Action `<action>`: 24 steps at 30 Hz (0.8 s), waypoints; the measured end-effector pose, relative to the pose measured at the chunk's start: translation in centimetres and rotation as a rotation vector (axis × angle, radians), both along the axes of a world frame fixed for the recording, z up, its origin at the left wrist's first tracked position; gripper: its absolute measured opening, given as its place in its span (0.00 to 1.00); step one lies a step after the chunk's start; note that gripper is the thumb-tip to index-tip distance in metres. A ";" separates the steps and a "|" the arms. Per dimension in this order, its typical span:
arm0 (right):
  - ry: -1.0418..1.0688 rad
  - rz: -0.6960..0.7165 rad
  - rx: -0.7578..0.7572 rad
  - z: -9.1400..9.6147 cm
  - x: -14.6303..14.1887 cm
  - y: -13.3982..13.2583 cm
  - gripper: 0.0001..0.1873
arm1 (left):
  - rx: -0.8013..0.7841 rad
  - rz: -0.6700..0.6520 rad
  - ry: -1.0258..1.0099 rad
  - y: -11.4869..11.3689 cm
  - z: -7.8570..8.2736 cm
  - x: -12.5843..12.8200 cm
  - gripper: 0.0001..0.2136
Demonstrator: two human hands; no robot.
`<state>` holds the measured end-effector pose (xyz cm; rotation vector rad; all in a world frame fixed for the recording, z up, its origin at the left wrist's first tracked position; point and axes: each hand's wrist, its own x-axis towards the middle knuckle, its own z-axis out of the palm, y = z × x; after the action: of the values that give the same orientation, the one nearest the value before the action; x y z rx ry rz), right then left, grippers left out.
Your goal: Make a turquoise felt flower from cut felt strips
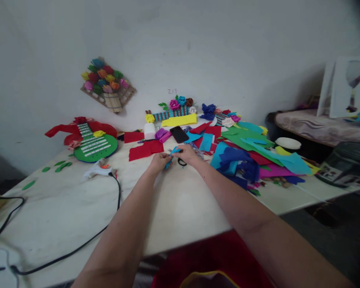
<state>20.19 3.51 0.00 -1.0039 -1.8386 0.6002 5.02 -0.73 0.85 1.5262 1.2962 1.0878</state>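
Left hand [160, 161] and right hand [186, 154] pinch blue paper [168, 163] between them. Its long axis runs from seven o'clock to one.

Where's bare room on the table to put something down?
Biggest patch: table left, between leaves, glue gun and its cord. Another: between the forearms, on the near side of left hand and right hand. Crowded: the right, with piled paper, and the back, with phone and red sheets.

Craft workspace, perhaps at home, coloured paper [248, 141], paper flowers [102, 76]
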 end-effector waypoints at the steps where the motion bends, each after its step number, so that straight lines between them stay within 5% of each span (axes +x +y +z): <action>1: -0.029 -0.008 0.012 0.0 -0.1 -0.2 0.08 | -0.009 0.022 0.015 0.0 0.0 0.0 0.11; 13: 0.013 0.012 0.055 -0.6 -0.4 0.3 0.10 | 0.146 0.148 0.136 0.9 -0.4 -0.5 0.08; 24: -0.331 -0.190 0.173 2.5 0.0 -2.7 0.09 | 0.170 0.137 0.300 0.7 0.0 -0.4 0.08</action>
<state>20.16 0.84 2.50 -1.1957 -2.0099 0.1626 4.65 -0.06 0.83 1.8018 1.5629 1.1076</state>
